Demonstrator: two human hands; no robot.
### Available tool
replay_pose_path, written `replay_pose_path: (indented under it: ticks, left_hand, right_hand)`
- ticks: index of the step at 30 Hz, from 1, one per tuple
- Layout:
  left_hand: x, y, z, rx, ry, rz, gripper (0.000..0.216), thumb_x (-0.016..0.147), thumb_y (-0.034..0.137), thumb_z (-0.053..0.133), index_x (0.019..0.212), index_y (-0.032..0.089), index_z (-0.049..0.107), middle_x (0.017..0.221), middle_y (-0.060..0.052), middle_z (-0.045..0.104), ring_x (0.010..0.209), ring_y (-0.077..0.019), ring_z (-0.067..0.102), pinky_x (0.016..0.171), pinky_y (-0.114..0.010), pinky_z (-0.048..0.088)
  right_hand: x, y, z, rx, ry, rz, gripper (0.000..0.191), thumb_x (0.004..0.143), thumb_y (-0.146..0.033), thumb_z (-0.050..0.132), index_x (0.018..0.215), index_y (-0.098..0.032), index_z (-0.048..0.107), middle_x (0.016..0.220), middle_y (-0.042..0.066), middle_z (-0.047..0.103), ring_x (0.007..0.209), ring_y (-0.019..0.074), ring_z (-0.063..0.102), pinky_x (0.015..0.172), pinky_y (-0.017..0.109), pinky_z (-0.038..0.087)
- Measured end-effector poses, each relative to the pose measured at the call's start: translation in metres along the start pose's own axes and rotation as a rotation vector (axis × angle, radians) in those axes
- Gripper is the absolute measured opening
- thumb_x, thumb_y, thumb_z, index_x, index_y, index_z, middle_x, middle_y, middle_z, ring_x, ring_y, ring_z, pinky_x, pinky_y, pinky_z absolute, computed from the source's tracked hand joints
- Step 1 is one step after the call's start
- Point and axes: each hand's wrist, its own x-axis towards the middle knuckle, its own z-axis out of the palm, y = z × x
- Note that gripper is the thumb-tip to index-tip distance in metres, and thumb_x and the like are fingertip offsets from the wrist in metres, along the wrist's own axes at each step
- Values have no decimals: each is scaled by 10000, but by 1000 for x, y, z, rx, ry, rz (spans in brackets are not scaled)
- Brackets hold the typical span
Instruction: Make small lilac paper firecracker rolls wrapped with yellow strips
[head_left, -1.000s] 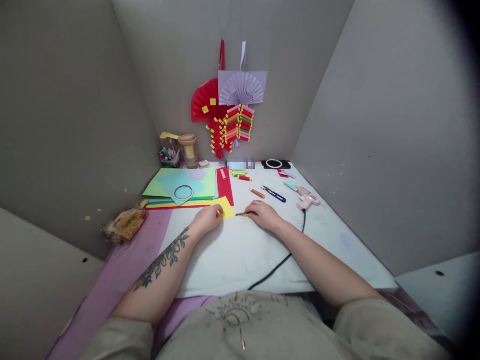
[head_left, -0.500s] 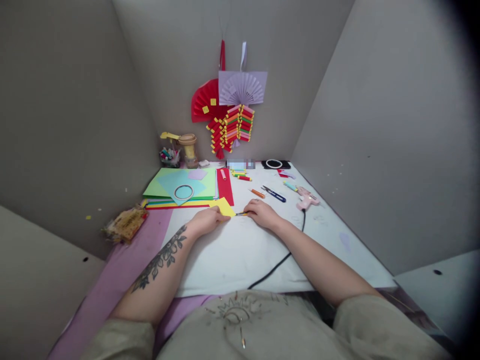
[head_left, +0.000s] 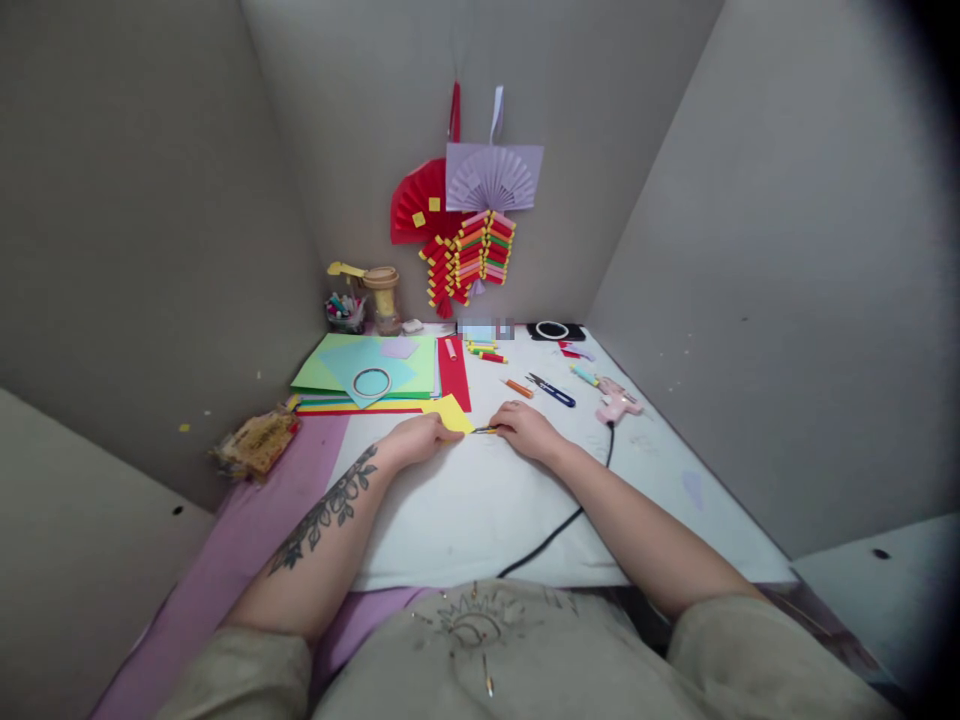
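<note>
A piece of yellow paper point(head_left: 448, 410) is pinched in my left hand point(head_left: 425, 438), its corner pointing toward my other hand. My right hand point(head_left: 523, 428) is closed around a small pair of scissors point(head_left: 484, 430), mostly covered by the fingers. Their thin dark blades reach left to the edge of the yellow paper. Just beyond my right hand lie an orange stick-like tool point(head_left: 517, 388) and dark blue thread snips point(head_left: 553, 389).
Coloured sheets point(head_left: 319, 375) with a tape roll point(head_left: 372, 382) on top lie at the left. A pink glue gun point(head_left: 617, 400) rests at the right, its black cord point(head_left: 551, 540) crossing the table. Paper fans point(head_left: 495, 180) with firecracker strings hang on the wall.
The view has shifted slightly, so everything appears a little further right. Both hands keep their hold on the yellow paper and the scissors, with hardly any movement.
</note>
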Motion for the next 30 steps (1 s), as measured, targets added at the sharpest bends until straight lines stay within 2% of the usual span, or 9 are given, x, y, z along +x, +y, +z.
replay_pose_path:
  ticks: [11,30]
  left_hand:
    - [2,-1,2,-31,19,11,356,895,339,374,1150,325,622,901,-47,600,726,-149,533,623,-205,350]
    - [4,0,0,-29,9,48,365,893,268,368,1150,304,625,910,-59,611,748,-152,556,643,-200,370]
  right_hand:
    - [-2,-3,1,-4,10,-29,190,815,-149,554,939,-208,685,877,65,625,869,177,542,808,301,421]
    - [-3,-25,4,-1,14,-79,189,846,-179,533,955,-190,686,873,77,637,860,184,549,818,319,433]
